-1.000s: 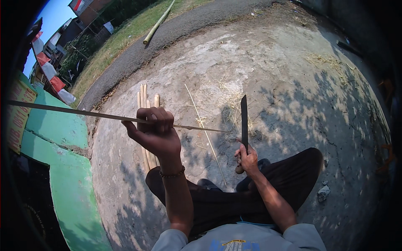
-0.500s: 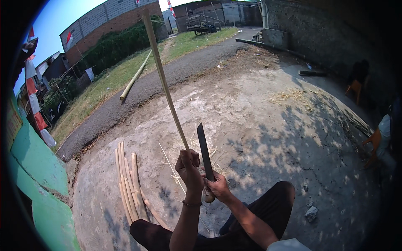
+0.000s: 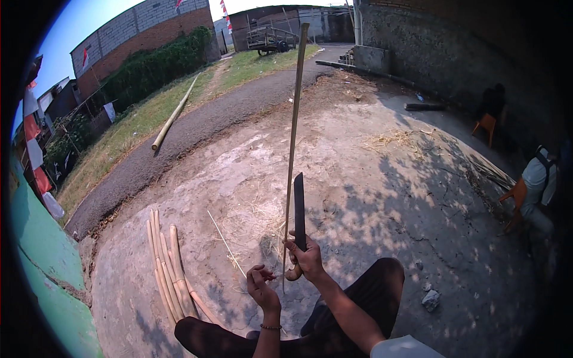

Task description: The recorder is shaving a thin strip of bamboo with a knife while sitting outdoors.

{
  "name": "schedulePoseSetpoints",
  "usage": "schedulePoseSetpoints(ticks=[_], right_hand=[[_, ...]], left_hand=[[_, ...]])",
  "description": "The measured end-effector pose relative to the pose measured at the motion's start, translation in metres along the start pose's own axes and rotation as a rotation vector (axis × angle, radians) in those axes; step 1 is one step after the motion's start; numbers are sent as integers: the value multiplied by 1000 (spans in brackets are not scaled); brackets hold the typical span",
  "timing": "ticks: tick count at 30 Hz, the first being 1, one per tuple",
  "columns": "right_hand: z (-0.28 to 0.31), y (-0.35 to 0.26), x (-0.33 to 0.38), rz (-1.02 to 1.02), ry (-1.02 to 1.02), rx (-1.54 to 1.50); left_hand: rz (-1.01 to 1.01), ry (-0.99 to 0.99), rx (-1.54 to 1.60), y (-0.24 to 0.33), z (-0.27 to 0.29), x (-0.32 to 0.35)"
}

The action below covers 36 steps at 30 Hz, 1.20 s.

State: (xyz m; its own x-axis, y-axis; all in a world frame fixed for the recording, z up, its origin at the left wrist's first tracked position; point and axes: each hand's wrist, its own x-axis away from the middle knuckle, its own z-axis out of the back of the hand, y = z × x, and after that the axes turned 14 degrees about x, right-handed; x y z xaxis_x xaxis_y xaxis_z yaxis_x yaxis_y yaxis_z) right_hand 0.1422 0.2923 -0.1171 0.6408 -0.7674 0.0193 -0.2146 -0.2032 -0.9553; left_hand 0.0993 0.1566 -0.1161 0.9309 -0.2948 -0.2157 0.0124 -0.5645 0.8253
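I sit on the concrete ground (image 3: 388, 197) with my dark-trousered legs (image 3: 358, 310) out in front. A long thin bamboo strip (image 3: 293, 137) stands almost upright before me, its tip pointing away toward the sky. My left hand (image 3: 262, 287) pinches the strip near its lower end. My right hand (image 3: 308, 261) grips the wooden handle of a dark-bladed knife (image 3: 299, 209). The blade points up, right beside the strip and nearly parallel to it.
A bundle of split bamboo pieces (image 3: 170, 268) lies on the ground to my left, with a thin sliver (image 3: 224, 241) nearby. A green wall (image 3: 42, 262) runs along the left. A long pole (image 3: 173, 119) lies on the grass. A person (image 3: 537, 185) sits at right near an orange chair (image 3: 488, 125). A stone (image 3: 431, 298) lies beside my right leg.
The strip swung from lying across my view to standing nearly upright. My left hand slid down to its lower end and dropped lower. The knife stayed upright beside it; my view tilted up.
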Motion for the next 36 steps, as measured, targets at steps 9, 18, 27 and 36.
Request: schedulePoseSetpoints(ticks=[9, 18, 27, 36], right_hand=[[-6, -63, -19, 265, 4, -39], [7, -94, 16, 315, -65, -329], [24, -74, 21, 226, -139, -575], [30, -41, 27, 141, -145, -641]], left_hand=[[605, -83, -221, -57, 56, 54], [750, 15, 41, -20, 57, 33], [350, -10, 545, 48, 34, 16], [124, -105, 499, 98, 3, 25]])
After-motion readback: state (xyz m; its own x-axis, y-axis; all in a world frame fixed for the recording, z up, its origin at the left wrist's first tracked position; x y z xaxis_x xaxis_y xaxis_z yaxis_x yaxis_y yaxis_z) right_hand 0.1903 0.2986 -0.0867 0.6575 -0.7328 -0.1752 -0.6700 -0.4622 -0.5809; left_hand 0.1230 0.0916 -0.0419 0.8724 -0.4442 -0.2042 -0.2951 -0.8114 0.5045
